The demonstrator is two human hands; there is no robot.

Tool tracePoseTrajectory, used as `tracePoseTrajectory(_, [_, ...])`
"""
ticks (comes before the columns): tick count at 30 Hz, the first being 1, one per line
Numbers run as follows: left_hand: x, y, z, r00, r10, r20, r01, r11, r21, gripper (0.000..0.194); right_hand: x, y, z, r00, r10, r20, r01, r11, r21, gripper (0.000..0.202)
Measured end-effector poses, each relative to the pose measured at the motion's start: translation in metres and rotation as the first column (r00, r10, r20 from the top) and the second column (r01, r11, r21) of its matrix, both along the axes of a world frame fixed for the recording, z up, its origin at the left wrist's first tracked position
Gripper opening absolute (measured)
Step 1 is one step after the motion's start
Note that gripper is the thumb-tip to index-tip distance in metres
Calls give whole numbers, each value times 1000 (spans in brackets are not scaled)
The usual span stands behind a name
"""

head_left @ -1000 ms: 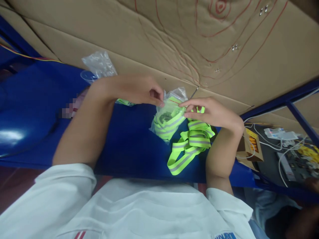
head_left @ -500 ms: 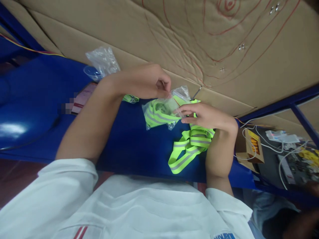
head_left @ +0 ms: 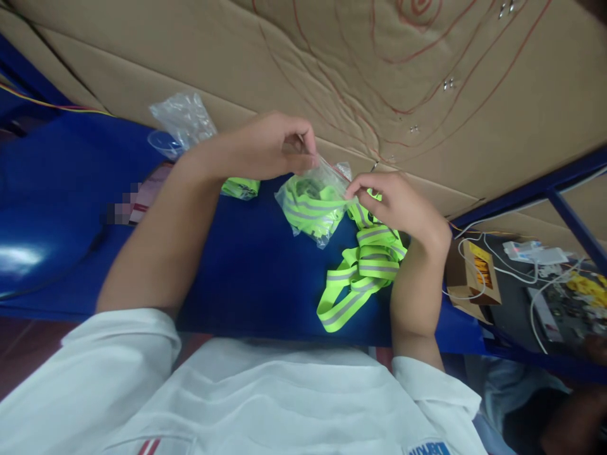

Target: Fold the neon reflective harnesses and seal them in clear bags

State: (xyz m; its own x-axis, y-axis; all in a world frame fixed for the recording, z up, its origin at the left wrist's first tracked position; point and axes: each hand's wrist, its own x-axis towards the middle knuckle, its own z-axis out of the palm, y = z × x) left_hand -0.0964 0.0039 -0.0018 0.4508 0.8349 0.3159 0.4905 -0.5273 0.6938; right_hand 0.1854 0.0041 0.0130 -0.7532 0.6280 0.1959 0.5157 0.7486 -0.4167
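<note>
Between my hands hangs a clear zip bag point(head_left: 310, 212) with a red line along its top edge. Inside it lies a coiled neon-yellow reflective strap point(head_left: 313, 201) with a grey stripe. My left hand point(head_left: 289, 146) pinches one top corner of the bag. At the other end of that edge, my right hand point(head_left: 379, 194) pinches the bag between thumb and finger. Loose neon-yellow reflective straps point(head_left: 365, 272) lie in a heap below my right hand. Part of another neon-yellow bundle point(head_left: 241, 188) shows beneath my left forearm, which hides the rest.
A crumpled clear plastic bag point(head_left: 184, 117) rests at the back left of the blue table point(head_left: 256, 278). A cardboard wall point(head_left: 213, 57) stands behind it. On the right are an open cardboard box point(head_left: 474, 272), white cables and small parts. Part of another person point(head_left: 516, 398) shows lower right.
My hands have raised the bag's top edge and pulled it taut between them. My right hand has shifted from the bag's side to its top corner.
</note>
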Motion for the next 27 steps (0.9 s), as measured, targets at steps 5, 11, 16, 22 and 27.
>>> tracePoseTrajectory(5, [-21,-5,6,959,76,-274,-56,995,79,31,-11,6,-12,979,197,-49,-200,977,-71,19])
tracePoseTrajectory(11, [-37,-11,4,930,-141,-339,146,989,-12,68,-38,2,-24,979,155,-133,-153,988,23,15])
tracePoseTrajectory(16, [-25,-11,6,943,-249,-220,225,966,-128,65,-41,2,-25,953,144,-267,-176,980,-97,21])
tracePoseTrajectory(22, [-24,-3,-4,915,-221,-338,217,975,-49,44,-31,14,-30,988,68,-142,-76,996,-55,26])
tracePoseTrajectory(27, [-14,-6,-9,925,-202,-322,218,976,13,40,-34,14,-31,985,76,-152,-91,991,-96,16])
